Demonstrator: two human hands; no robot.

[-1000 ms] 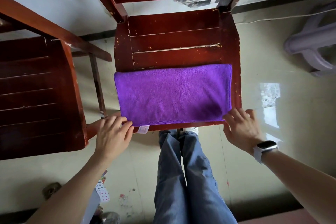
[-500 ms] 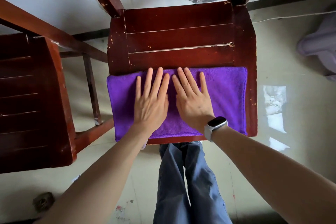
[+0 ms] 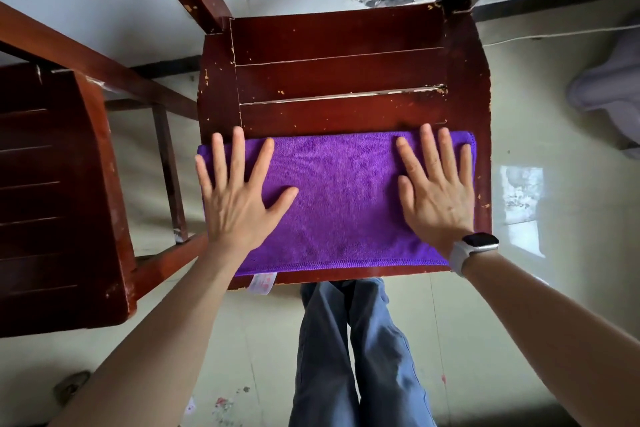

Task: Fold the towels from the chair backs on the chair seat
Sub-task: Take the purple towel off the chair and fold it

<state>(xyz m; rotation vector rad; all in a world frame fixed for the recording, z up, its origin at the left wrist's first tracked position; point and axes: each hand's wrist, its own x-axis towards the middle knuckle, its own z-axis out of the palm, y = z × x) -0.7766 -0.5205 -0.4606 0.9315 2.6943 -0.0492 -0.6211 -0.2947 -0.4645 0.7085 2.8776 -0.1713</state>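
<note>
**Flat hands on a folded towel near the seat edge**

The purple towel lies folded on the front half of the chair seat, and its near hem runs almost along the front edge of the seat. A small white label hangs over that edge. The left hand presses flat on the left end of the towel with fingers spread wide and holding nothing; its outer fingers reach past the cloth onto the wood. The right hand, with a watch at the wrist, lies flat on the right end, also with straight fingers and no grip.

The fold seems only partly finished. The risk is probably that the towel slides forward off the seat, because it sits so near the edge and the palms only push, not hold. Uneven pressure could also skew the layers or make new wrinkles. A second chair stands just beside, on the left.
</note>
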